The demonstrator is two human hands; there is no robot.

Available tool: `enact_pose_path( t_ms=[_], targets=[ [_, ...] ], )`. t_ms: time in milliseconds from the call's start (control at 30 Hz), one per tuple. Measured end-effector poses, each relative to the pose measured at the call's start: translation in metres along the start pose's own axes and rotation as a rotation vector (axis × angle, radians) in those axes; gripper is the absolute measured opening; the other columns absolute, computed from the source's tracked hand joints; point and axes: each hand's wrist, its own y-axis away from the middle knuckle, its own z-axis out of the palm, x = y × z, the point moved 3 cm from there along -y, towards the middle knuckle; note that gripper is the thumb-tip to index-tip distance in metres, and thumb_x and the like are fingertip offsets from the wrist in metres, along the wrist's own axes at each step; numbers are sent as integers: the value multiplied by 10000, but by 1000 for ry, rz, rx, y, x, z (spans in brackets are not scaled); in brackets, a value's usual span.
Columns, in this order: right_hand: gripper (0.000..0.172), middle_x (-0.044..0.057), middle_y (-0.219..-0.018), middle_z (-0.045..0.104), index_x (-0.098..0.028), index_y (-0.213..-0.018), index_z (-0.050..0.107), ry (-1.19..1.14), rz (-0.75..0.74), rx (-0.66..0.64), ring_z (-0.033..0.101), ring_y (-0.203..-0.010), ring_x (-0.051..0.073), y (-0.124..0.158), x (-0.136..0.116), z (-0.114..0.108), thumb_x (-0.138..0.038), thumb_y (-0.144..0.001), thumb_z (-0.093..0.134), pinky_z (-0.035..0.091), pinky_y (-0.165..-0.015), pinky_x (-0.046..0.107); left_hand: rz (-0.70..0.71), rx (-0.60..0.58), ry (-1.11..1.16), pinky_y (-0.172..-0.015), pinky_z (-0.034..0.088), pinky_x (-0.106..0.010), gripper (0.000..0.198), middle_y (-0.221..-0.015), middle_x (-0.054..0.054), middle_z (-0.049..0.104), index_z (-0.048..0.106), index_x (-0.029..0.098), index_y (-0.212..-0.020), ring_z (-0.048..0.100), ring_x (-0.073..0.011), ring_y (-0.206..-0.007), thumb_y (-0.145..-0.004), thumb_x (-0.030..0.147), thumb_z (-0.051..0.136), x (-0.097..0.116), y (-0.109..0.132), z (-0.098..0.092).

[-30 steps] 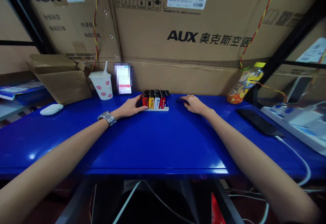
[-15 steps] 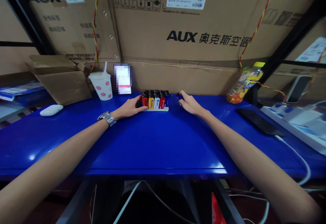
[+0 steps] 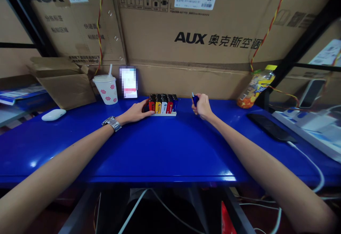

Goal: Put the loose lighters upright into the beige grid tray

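Several lighters (image 3: 161,106) in red, yellow, white and blue stand upright in a low white tray (image 3: 170,114) on the blue table (image 3: 165,145). My left hand (image 3: 137,112) rests against the tray's left side, thumb in front and fingers behind, gripping the tray and its lighters. A metal watch sits on that wrist. To the right of the tray, above the table, my right hand (image 3: 201,105) is closed around a blue lighter (image 3: 195,100), a small pale flame or tip showing at its top.
A white cup (image 3: 107,90) with a straw and a lit phone (image 3: 129,83) stand behind on the left. A white case (image 3: 54,115) lies further left. On the right are a drink bottle (image 3: 256,86), a black phone (image 3: 270,127) and its white cable. Cardboard boxes line the back.
My right hand has moved a little right, away from the tray, and turned so that the blue lighter stands more upright. My left hand has stayed in place.
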Motion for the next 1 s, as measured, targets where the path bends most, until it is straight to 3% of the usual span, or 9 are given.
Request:
enact_pose_path(
  t_ms=[133,500,700,833,900,1000],
  targets=[
    [400,-37,-416,332,-253,-733,381,-163,187,100,296,-336,130,3,-2,0,-549,-903,174,247,-319,243,10,12,-1,-978,458,-416,734,-1357,-161,567,423,139,-1400,589,-299,-1170,-821,573,546,1,1,0],
    [472,-27,-423,410,-238,-728,397,-206,221,71,328,-330,113,2,-1,1,-637,-884,200,250,-325,236,16,6,14,-956,471,-422,730,-1347,-156,577,428,154,-1400,596,-304,-1156,-816,574,548,1,1,0],
    [402,-30,-646,584,-247,-894,381,-130,-17,-45,483,-451,105,4,-12,7,-639,-853,458,348,-402,213,4,4,-4,-930,480,-418,744,-1332,-166,585,419,137,-1400,607,-303,-1134,-816,581,539,0,1,0],
    [377,2,-718,560,-204,-808,498,33,-300,-47,494,-618,113,7,-24,10,-576,-863,512,404,-571,252,6,4,-6,-942,471,-427,739,-1350,-171,570,411,141,-1411,599,-307,-1148,-820,566,543,-1,1,0],
    [387,-18,-642,485,-190,-755,547,61,-327,-49,431,-589,109,9,-30,13,-565,-850,541,369,-562,257,23,6,11,-965,462,-421,739,-1367,-167,558,408,142,-1417,582,-302,-1178,-820,552,551,0,1,1],
    [382,-32,-608,458,-180,-826,601,-37,-262,-89,398,-541,100,12,-37,19,-561,-822,576,335,-519,256,50,17,27,-979,456,-419,724,-1368,-155,560,413,153,-1417,577,-296,-1188,-821,538,555,2,1,1]
  ],
)
